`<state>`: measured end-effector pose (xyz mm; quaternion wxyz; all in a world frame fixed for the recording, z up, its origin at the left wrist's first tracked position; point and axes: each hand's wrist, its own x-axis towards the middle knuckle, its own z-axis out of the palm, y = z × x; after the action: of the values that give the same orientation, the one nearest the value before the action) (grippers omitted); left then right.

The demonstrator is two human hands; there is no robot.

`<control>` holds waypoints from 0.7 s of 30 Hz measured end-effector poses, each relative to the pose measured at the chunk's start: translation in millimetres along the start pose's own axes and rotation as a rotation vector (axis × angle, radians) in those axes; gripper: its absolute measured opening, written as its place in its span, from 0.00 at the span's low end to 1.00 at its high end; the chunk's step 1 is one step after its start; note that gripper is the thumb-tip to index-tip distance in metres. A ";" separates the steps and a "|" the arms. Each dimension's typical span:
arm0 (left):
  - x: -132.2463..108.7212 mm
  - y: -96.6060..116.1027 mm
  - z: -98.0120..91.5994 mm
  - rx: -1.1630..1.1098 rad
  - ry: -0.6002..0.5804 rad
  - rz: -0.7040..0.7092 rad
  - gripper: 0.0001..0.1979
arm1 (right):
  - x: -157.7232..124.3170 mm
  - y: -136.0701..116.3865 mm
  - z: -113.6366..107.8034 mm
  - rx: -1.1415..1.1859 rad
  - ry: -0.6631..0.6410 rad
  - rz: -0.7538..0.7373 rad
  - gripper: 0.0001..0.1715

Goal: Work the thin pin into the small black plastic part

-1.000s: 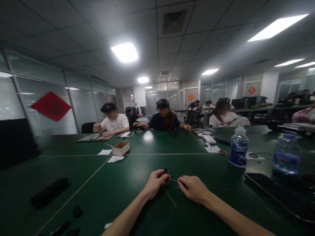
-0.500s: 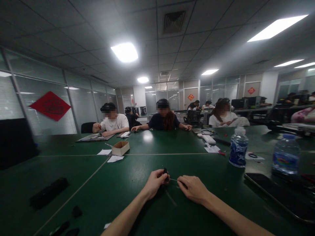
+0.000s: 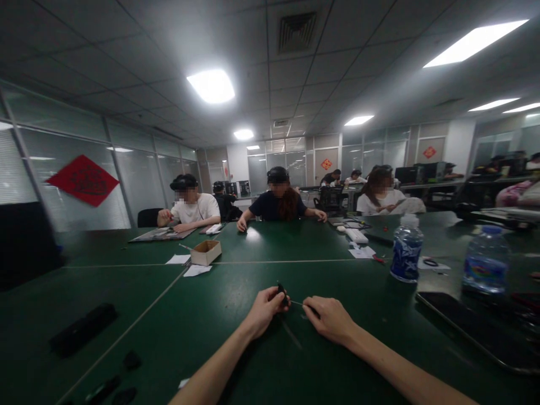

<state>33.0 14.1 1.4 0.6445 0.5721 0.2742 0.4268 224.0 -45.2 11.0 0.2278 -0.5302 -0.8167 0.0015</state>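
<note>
In the middle of the head view, my left hand (image 3: 266,308) is closed around a small black part (image 3: 282,292), held a little above the green table (image 3: 236,354). Its fingers cover much of the part. Just to the right, my right hand (image 3: 331,316) is closed on a thin metal rod (image 3: 297,303) that looks like a screwdriver shaft. The rod points left towards the black part. Whether its tip touches the part I cannot make out, and its other end is hidden inside my right hand.
A phone (image 3: 472,329) and two bottles, one (image 3: 406,250) nearer the middle and one (image 3: 485,261) farther right, stand on my right. To the left lie a long black object (image 3: 84,329) and several small black pieces. A small open box (image 3: 205,253) sits ahead; co-workers sit opposite.
My hands keep almost the same pose, still gripping the black part and the rod. The whole view has shifted slightly. Across the table, a co-worker's hand has moved inward along the tabletop.
</note>
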 end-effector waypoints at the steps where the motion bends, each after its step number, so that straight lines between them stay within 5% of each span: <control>1: 0.4 -0.7 -0.2 -0.012 0.002 -0.001 0.17 | 0.1 0.8 0.6 0.008 -0.002 -0.001 0.17; 9: -0.3 -5.5 -4.4 -0.010 -0.057 -0.001 0.15 | 2.7 6.0 -1.0 0.115 0.085 0.117 0.19; 21: 3.4 -11.6 -7.0 -0.061 -0.025 -0.022 0.15 | 1.9 6.6 2.9 0.067 0.037 -0.021 0.17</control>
<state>31.5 20.8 -10.8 0.6697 0.5544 0.2594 0.4205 228.0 -39.9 7.5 0.2607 -0.5134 -0.8174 0.0168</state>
